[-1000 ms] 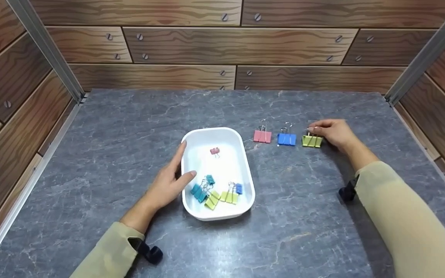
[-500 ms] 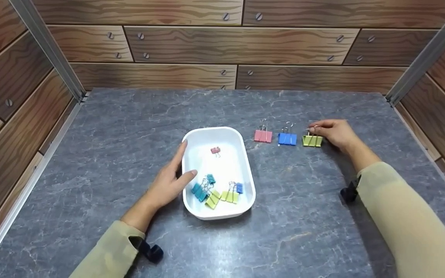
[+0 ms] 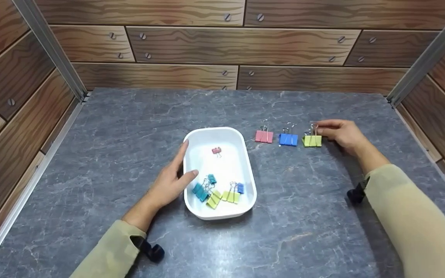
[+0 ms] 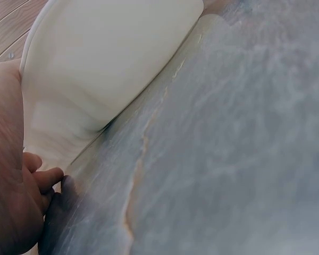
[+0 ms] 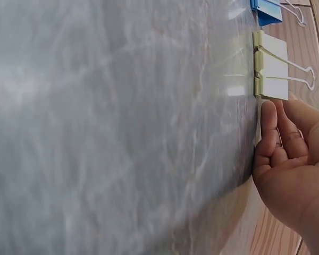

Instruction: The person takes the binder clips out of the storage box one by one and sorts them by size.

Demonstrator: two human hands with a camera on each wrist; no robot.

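Note:
My left hand holds the left side of a white plastic tub, thumb over the rim. In the left wrist view, curled fingers lie by the tub's outer wall. Three large binder clips stand in a row right of the tub: a pink binder clip, a blue binder clip and a yellow-green binder clip. My right hand is just right of the yellow-green one, fingertips beside its wire handles and nothing gripped. The right wrist view shows that clip upright above the fingers.
Inside the tub lie a small red binder clip, teal binder clips, yellow binder clips and a small blue binder clip. Wood-patterned panels wall in the grey marbled table at the back and sides.
My right hand has let go of the yellow-green binder clip and drawn slightly to the right; its handles now show upright. The left hand and the tub keep their places.

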